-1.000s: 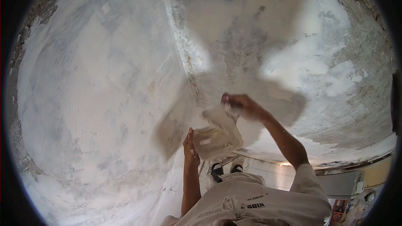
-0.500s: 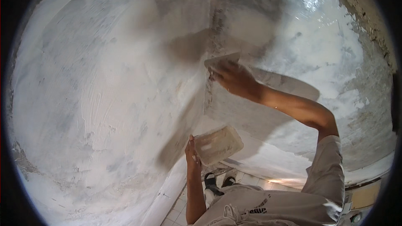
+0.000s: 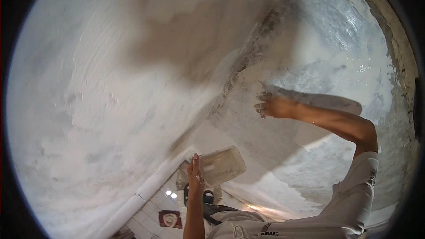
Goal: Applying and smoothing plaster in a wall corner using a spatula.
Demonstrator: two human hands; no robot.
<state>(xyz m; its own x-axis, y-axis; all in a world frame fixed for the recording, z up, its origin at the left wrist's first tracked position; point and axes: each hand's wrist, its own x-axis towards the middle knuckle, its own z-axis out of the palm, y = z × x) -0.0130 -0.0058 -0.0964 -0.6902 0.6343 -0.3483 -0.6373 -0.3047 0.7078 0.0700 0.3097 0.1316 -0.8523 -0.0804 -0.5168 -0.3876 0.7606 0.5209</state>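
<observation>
My left hand [image 3: 195, 172] grips the near-left rim of a translucent rectangular plastic tub [image 3: 222, 166] smeared with whitish paste. The tub is tilted, its open side showing to me. My right hand [image 3: 276, 106] is up at the right-hand wall [image 3: 318, 75], just right of the inside corner. Its paste-covered fingers are closed round a flat putty spreader [image 3: 262, 86], seen nearly edge-on and hard to tell from the wall. The left-hand wall [image 3: 102, 97] carries a whitish, streaky skim coat.
A dark, rough strip marks the wall corner [image 3: 248, 55]. Below lie a tiled floor [image 3: 148, 214], a dark red item with a pale round thing on it [image 3: 170, 219], and my sandals [image 3: 208, 197]. Bare rough masonry [image 3: 400, 57] borders the far right wall.
My right hand has moved right and down, away from the corner, and the spreader has turned from broadside to nearly edge-on. The view has tilted; the tub appears slightly lower and farther left.
</observation>
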